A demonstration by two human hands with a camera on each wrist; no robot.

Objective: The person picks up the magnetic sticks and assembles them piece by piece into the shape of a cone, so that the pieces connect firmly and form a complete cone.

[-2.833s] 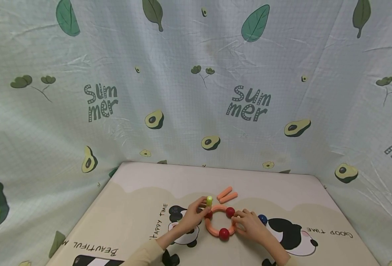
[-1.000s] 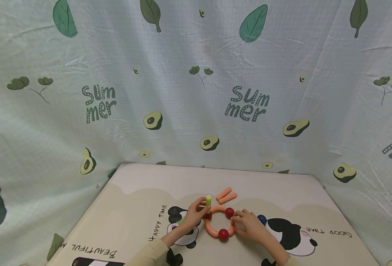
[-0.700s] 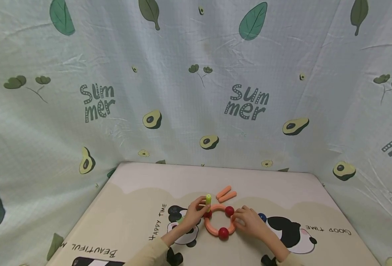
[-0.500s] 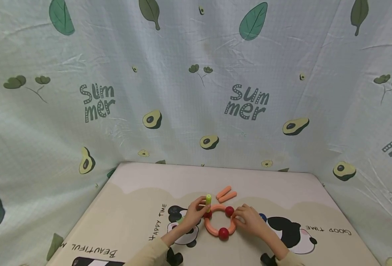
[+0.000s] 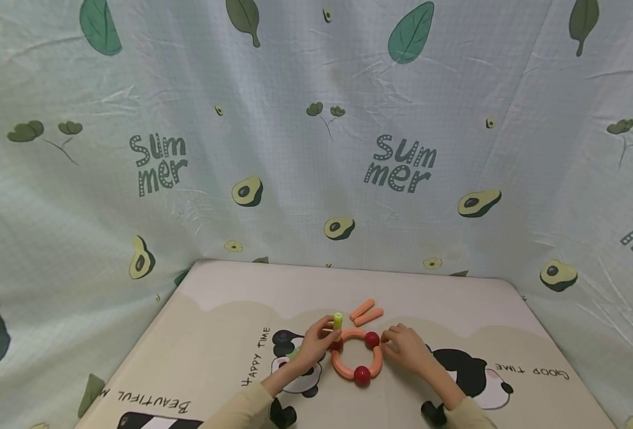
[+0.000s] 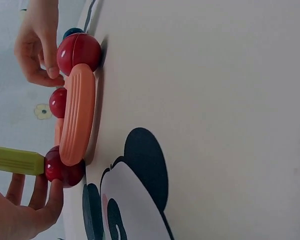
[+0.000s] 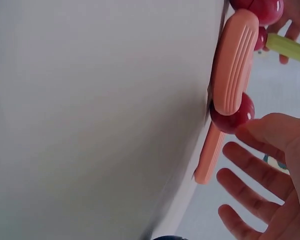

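One worktop [image 5: 273,292] before you carries a ring [image 5: 341,367] of orange pieces [image 6: 79,110] and red balls [image 5: 362,376]. Your right hand [image 5: 407,348], loosely spread, is at its right ball [image 5: 372,339]; your left hand [image 5: 313,345] pinches a green stick [image 5: 338,325] upright on the left ball [image 6: 64,170]. A blue ball [image 6: 72,31] shows nearby.

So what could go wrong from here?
1. The left grip could lean the green stick and twist the left red ball beneath it.
2. The right grip is close against the far-right red ball, contact unclear; a nudge might skew the ring.
3. The blue ball lies near the right grip and may roll if bumped.
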